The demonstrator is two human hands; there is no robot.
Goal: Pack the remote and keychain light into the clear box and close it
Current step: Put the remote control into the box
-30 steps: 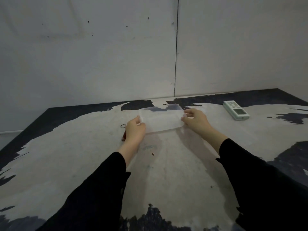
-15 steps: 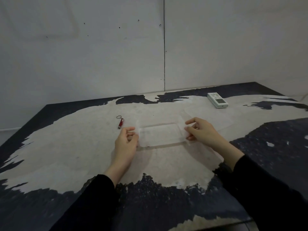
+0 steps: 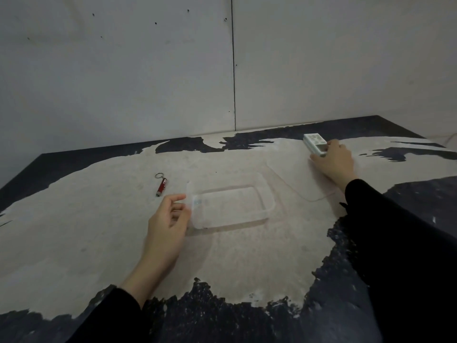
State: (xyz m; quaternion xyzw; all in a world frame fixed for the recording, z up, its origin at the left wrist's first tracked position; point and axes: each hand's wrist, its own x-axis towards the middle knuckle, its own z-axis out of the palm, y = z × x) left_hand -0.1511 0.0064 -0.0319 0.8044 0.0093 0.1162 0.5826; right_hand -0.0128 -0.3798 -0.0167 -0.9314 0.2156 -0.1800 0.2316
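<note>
The clear box (image 3: 268, 201) stands open and empty on the table's middle. Its clear lid (image 3: 291, 179) lies flat just right of it, partly under my right arm. My left hand (image 3: 169, 219) rests at the box's left end, fingers curled loosely and touching its rim. The white remote (image 3: 314, 142) lies at the far right near the wall. My right hand (image 3: 333, 162) is stretched out to it, fingers around its near end. The red keychain light (image 3: 162, 186) with its metal ring lies left of the box, apart from both hands.
The worn table (image 3: 99, 231) has a pale middle and dark patches along its edges. A grey wall (image 3: 232, 70) rises straight behind it. A thin cable (image 3: 445, 138) shows at the far right edge.
My right hand left the box and reached far right to the remote. The lid now lies beside the box. My left hand stayed at the box's left end.
</note>
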